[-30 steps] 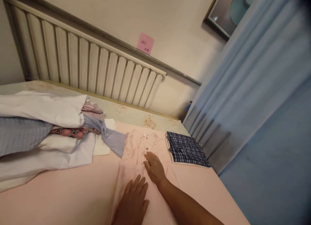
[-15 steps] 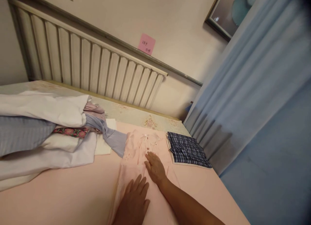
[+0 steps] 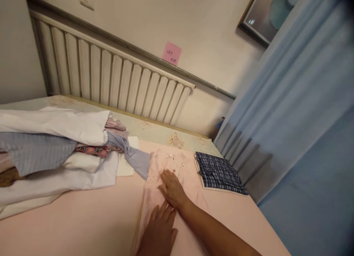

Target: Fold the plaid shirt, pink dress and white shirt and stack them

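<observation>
A pale pink buttoned garment [image 3: 190, 175], perhaps a dress, lies spread out on the pink bed cover [image 3: 91, 219]. My right hand [image 3: 173, 189] rests flat on its upper part, just below the small buttons, with the fingers stretched out. Lower down and to the left, my left hand [image 3: 160, 230] lies palm down on the same cloth, fingers apart. Its fingertips come close to my right wrist; whether they touch I cannot tell. To the right of the garment sits a folded dark checked cloth [image 3: 221, 173] on top of something white.
A loose pile of clothes lies at the left, with a white garment [image 3: 55, 125] and a blue striped one [image 3: 41, 149], whose sleeve reaches the pink garment. A radiator [image 3: 110, 79] runs along the wall. A blue curtain [image 3: 290, 112] hangs at the right.
My right hand has slid left across the front of the garment. My left hand stays on the lower cloth. The whole view has shifted slightly, so the scene appears further right.
</observation>
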Motion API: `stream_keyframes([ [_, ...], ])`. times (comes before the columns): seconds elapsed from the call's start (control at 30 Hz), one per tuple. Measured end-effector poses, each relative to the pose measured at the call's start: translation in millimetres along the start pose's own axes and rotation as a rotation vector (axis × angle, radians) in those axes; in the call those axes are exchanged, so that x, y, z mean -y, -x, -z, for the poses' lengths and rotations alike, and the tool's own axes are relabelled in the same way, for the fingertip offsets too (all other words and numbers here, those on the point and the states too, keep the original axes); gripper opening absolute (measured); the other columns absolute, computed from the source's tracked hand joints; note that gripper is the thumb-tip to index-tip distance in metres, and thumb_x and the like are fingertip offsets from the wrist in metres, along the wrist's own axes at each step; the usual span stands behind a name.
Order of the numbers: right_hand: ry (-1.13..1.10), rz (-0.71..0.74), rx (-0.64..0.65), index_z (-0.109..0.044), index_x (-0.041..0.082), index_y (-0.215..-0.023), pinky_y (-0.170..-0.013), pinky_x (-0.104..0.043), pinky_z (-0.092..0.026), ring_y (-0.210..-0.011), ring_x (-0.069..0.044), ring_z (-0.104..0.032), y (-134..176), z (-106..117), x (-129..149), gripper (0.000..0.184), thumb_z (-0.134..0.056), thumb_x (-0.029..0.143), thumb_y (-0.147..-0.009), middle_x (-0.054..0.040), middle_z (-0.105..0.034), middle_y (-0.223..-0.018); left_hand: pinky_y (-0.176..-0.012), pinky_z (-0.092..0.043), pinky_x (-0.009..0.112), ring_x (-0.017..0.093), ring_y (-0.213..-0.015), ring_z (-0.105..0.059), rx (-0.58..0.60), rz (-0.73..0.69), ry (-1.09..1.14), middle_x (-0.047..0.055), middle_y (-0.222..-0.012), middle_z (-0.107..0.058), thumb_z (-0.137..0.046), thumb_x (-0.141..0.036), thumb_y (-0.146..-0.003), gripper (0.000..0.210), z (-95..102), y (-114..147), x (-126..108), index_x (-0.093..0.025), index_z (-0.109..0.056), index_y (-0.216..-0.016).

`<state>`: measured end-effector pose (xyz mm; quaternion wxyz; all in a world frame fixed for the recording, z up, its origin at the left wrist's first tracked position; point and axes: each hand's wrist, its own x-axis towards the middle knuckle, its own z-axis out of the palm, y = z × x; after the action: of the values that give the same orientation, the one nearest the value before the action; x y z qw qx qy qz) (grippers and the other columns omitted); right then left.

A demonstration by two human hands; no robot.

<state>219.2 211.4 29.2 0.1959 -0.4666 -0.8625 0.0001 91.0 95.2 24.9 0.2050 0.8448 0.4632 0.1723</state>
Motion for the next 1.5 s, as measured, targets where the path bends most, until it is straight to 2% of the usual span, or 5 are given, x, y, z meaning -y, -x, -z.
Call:
stream_keyframes([
  [0.13,-0.002,-0.015,0.038,-0.048,0.014,-0.135,-0.114,-0.047,-0.025,-0.137,-0.027,-0.034,-9,-15,3,0.048,-0.051,0.035,-0.092,-0.0145,-0.044,-0.145,-0.115,-0.023,0.055,0.029,-0.141,-0.027,0.009,0.006,0.031,0.005,-0.151,-0.037,-0.043,-0.024,-0.083,0.058,3.0,2,-1,-0.021,-0.043,-0.142],
  [0.3,-0.065,-0.247,-0.005,-0.064,0.022,-0.109,-0.092,-0.031,-0.045,-0.105,-0.019,-0.061,-48,-6,-7,0.028,-0.042,0.033,-0.095,-0.0056,-0.068,-0.112,-0.116,-0.02,0.054,0.03,-0.143,-0.023,0.057,0.004,0.081,0.006,-0.152,-0.034,-0.045,-0.029,-0.085,0.055,4.6,2,2,-0.021,-0.045,-0.14],
  [0.73,0.049,-0.363,0.132,-0.07,0.019,-0.084,-0.082,-0.028,-0.037,-0.092,-0.019,-0.06,-193,-31,-26,0.022,-0.051,0.03,-0.09,-0.0104,-0.07,-0.094,-0.109,-0.034,0.054,0.033,-0.138,-0.033,0.011,-0.136,-0.015,0.011,-0.146,-0.044,-0.05,-0.048,-0.088,0.056,-26.1,-11,25,-0.018,-0.047,-0.136],
  [1.13,0.04,-0.396,0.176,-0.072,0.016,-0.086,-0.062,-0.024,-0.034,-0.073,-0.014,-0.06,-219,-56,-37,0.021,-0.054,0.028,-0.087,-0.0074,-0.072,-0.088,-0.1,-0.043,0.044,0.027,-0.125,-0.051,-0.284,-0.204,-0.245,0.004,-0.132,-0.06,-0.038,-0.027,-0.095,0.036,-84.3,-19,39,-0.026,-0.055,-0.126],
  [1.5,-0.026,-0.297,0.022,-0.07,0.017,-0.081,-0.074,-0.025,-0.038,-0.083,-0.017,-0.058,-206,-63,-31,0.024,-0.051,0.029,-0.089,-0.0065,-0.07,-0.086,-0.099,-0.045,0.045,0.028,-0.126,-0.05,-0.249,-0.218,-0.216,0.004,-0.135,-0.057,-0.039,-0.029,-0.095,0.037,-71.6,-17,38,-0.025,-0.053,-0.129],
])
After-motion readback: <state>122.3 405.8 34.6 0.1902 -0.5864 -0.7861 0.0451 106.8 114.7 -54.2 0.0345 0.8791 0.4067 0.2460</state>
